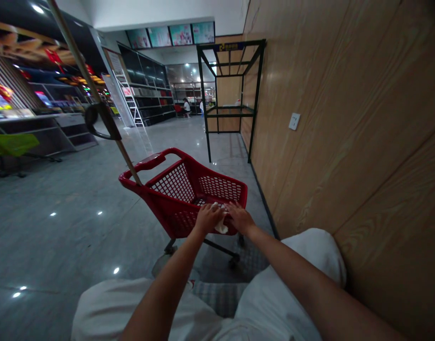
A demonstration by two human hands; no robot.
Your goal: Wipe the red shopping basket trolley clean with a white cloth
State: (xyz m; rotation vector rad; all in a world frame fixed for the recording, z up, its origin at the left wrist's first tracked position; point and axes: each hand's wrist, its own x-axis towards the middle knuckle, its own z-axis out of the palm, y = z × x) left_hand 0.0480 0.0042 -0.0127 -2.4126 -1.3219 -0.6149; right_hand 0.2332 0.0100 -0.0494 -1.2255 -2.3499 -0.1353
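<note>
A red plastic shopping cart (183,221) with lattice sides stands right in front of my knees. Its near end faces me. My left hand (208,218) rests at the near rim with its fingers closed on a crumpled white cloth (221,226). Part of the cloth hangs down outside the rim, between my hands. Close beside it, my right hand (240,218) has its fingers bent over the same rim, near the cloth's edge. Whether those fingers also pinch the cloth is hard to see. The cart basket holds nothing that I can make out.
A wooden pole (93,87) with a dark bracket slants up from the cart's handle side. A wood-panelled wall (309,156) with a socket (294,121) runs along my right. Beyond the cart stands a black metal frame (206,109). A green chair (13,144) is at left; people sit far back.
</note>
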